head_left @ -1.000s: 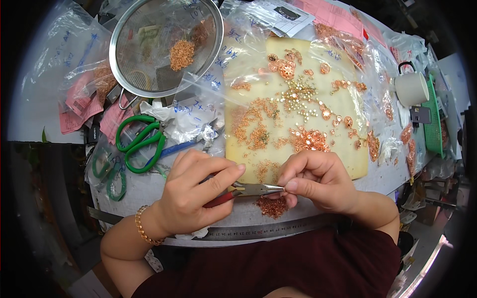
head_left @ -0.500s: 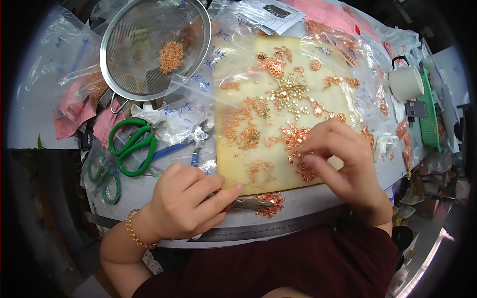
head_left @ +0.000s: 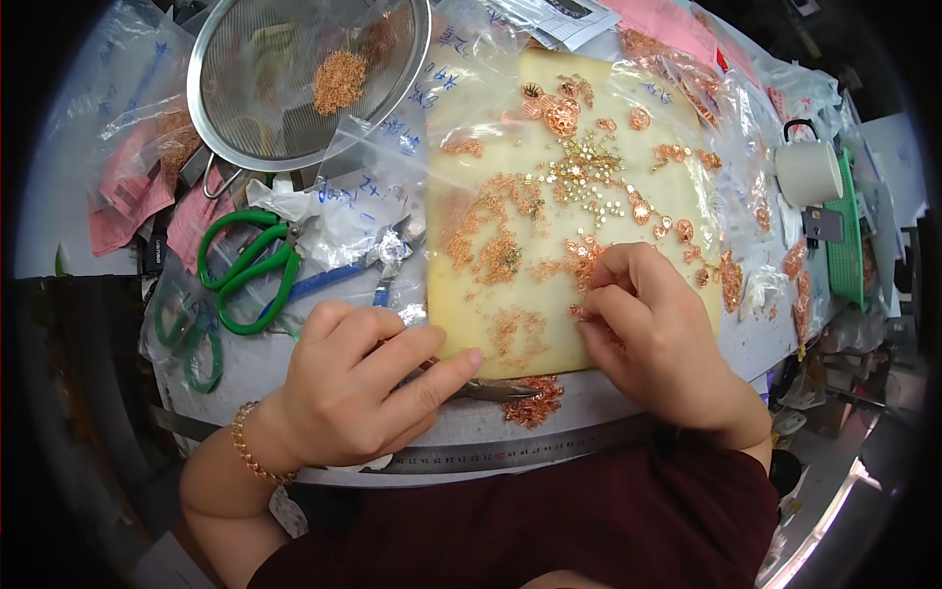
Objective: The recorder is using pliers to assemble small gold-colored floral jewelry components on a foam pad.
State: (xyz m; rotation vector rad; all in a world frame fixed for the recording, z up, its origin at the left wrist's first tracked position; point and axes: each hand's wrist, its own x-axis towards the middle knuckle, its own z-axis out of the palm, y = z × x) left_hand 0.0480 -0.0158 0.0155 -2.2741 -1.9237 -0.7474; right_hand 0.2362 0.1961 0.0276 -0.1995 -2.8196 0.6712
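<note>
My left hand (head_left: pixel 363 388) is closed around a pair of pliers (head_left: pixel 496 391), its index finger stretched along them. The metal jaws point right, over a small heap of copper-coloured pieces (head_left: pixel 535 404) at the mat's near edge. My right hand (head_left: pixel 653 334) hovers low over the cream mat (head_left: pixel 456 339), fingertips pinched together. Whatever lies between them is too small to make out. Beside those fingertips is a cluster of copper-coloured parts (head_left: pixel 584 257), partly hidden by the hand. Gold-coloured bits (head_left: pixel 586 172) and fine copper-coloured rings (head_left: pixel 491 255) are spread farther off on the mat.
Green-handled scissors (head_left: pixel 250 270) and blue-handled pliers (head_left: pixel 334 278) lie left of the mat. Behind them, a mesh strainer (head_left: pixel 294 157) holds small copper-coloured pieces. Clear plastic bags (head_left: pixel 461 83) overlap the mat's far side. A white mug (head_left: pixel 810 169) and green basket (head_left: pixel 849 236) stand right.
My right hand has come down and slightly left, its thumb and fingers drawing together into a pinch. The left hand keeps the pliers nearly where they were. The whole view has shifted slightly.
</note>
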